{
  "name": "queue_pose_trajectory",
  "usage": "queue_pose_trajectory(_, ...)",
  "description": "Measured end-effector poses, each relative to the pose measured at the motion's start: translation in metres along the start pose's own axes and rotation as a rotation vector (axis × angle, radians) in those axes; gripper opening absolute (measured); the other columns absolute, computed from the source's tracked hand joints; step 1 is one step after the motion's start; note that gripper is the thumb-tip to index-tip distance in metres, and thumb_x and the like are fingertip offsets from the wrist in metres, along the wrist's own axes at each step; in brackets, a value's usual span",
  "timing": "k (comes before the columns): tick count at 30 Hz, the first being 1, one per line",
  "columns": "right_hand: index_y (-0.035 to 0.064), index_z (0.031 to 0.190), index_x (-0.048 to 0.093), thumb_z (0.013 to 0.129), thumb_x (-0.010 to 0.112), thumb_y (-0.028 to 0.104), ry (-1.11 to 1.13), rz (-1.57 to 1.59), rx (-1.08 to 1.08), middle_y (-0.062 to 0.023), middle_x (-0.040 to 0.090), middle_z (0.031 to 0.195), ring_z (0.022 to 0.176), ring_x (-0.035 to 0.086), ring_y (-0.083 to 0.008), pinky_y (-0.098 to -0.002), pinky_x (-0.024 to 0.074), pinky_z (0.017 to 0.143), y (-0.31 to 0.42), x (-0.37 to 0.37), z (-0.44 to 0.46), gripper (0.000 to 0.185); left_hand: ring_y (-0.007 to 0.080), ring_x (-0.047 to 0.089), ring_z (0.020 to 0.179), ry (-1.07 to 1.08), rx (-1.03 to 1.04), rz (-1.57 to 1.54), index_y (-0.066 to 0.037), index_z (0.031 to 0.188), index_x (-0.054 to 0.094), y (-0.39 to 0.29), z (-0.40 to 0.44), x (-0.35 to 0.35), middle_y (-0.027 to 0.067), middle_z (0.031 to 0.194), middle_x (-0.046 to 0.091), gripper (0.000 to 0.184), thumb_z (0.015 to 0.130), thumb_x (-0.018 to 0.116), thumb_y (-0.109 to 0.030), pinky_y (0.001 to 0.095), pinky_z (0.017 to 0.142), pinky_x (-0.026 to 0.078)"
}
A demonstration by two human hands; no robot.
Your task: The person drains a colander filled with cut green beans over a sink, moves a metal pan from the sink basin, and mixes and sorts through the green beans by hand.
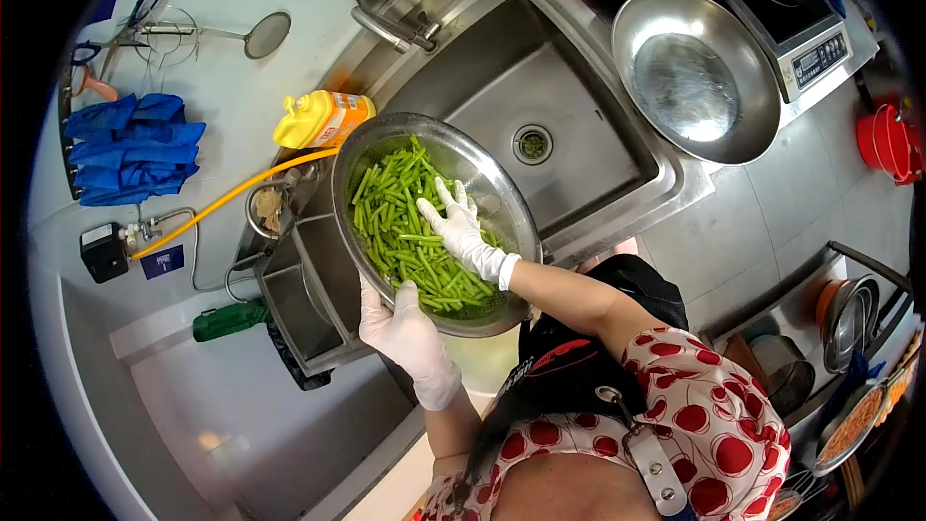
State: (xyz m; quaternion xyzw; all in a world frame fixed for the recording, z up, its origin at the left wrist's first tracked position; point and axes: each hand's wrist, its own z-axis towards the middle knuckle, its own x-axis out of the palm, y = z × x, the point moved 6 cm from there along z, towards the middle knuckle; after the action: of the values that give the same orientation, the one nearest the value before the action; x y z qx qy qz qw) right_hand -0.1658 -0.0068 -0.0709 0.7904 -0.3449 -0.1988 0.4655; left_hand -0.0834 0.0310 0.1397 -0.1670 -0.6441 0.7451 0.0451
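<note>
A wide metal colander (506, 198) is filled with cut green beans (400, 207) and hangs over the left end of the sink. My left hand (410, 338), in a white glove, grips its near rim, thumb on top and the fingers partly hidden beneath. On top of the beans rests my right hand (461, 230), also white-gloved, its fingers spread and holding nothing that I can see. The colander covers part of the sink (579, 125), whose drain holds some green bits.
A large steel bowl (690, 77) stands right of the sink beside an induction cooker (815, 63). Behind the colander are a yellow bottle (328, 119) and a faucet (386, 29). Metal containers (299, 314) stand at left. A red bucket (887, 143) is at far right.
</note>
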Motion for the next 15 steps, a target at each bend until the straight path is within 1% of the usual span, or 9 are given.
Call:
queue_pose_trajectory(9, 0.0251, 0.146, 0.027, 0.082, 0.048, 0.066, 0.017, -0.001, -0.007, -0.0166, 0.012, 0.153, 0.138, 0.012, -0.0436, -0.0495, 0.0139, 0.112, -0.004, 0.011, 0.003, 0.079, 0.0172, 0.06, 0.096, -0.011, -0.003, -0.012, 0.011, 0.125, 0.048, 0.003, 0.002, -0.004, 0.0151, 0.112, 0.061, 0.049, 0.077, 0.043, 0.018, 0.0264, 0.088, 0.045)
queue_pose_trajectory(15, 0.0249, 0.146, 0.027, 0.082, 0.049, 0.066, 0.013, 0.005, -0.013, -0.0168, 0.013, 0.153, 0.138, 0.013, -0.0435, -0.0514, 0.0132, 0.111, -0.004, 0.014, 0.004, 0.079, 0.0167, 0.06, 0.096, -0.027, 0.011, 0.004, 0.011, 0.124, 0.05, 0.004, 0.003, -0.006, 0.0147, 0.112, 0.062, 0.048, 0.077, 0.043, 0.018, 0.0262, 0.087, 0.045)
